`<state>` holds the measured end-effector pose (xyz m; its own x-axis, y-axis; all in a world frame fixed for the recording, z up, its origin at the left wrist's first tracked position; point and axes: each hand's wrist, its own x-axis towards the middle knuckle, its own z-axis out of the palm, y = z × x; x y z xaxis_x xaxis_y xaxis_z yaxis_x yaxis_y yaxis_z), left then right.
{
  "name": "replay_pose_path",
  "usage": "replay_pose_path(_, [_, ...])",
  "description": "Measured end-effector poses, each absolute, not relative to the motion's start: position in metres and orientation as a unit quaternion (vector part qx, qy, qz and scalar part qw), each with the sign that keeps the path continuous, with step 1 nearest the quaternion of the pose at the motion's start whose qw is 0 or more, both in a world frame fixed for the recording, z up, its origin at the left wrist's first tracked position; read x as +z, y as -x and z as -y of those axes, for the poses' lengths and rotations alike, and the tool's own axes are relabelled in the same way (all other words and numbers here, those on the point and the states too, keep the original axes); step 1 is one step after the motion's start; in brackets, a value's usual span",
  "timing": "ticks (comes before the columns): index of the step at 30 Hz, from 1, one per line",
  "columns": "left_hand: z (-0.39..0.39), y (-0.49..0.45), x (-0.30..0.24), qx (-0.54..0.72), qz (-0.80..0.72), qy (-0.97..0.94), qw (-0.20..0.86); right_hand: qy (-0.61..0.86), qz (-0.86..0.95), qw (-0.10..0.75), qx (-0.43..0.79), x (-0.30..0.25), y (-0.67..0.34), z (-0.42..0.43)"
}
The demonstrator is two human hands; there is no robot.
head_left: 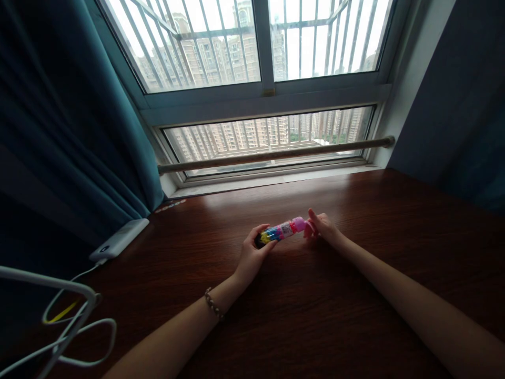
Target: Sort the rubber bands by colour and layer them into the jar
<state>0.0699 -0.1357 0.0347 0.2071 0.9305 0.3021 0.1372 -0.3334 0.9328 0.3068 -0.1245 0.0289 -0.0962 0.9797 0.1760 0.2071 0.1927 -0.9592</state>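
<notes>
A small colourful tube [279, 231] with a pink cap at its right end is held level just above the dark wooden table [300, 316]. My left hand [252, 252] is wrapped round the tube's dark left end. My right hand [321, 226] pinches the pink cap [300, 224] with fingers closed on it. A beaded bracelet [213, 304] sits on my left wrist.
A white power bank [118, 239] lies at the table's left edge with a white cable [84, 273] leading off it. White and yellow cable loops [63, 316] hang at the lower left. Teal curtains flank a barred window with a rail [276, 154] behind the table.
</notes>
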Motion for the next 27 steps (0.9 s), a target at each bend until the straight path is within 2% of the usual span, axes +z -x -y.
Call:
replay_pose_path(5, [0.132, -0.069, 0.034, 0.488, -0.42, -0.639, 0.421, 0.393, 0.615, 0.511, 0.454, 0.043, -0.3, 0.135])
replay_pose_path(14, [0.134, -0.07, 0.034, 0.483, -0.417, -0.653, 0.407, 0.447, 0.594, 0.505, 0.439, 0.035, -0.301, 0.13])
replay_pose_path(21, [0.134, -0.069, 0.034, 0.483, -0.416, -0.65, 0.413, 0.375, 0.602, 0.513, 0.484, 0.047, -0.297, 0.138])
replay_pose_path(27, [0.135, -0.07, 0.034, 0.481, -0.405, -0.662, 0.406, 0.441, 0.579, 0.517, 0.451, 0.034, -0.298, 0.128])
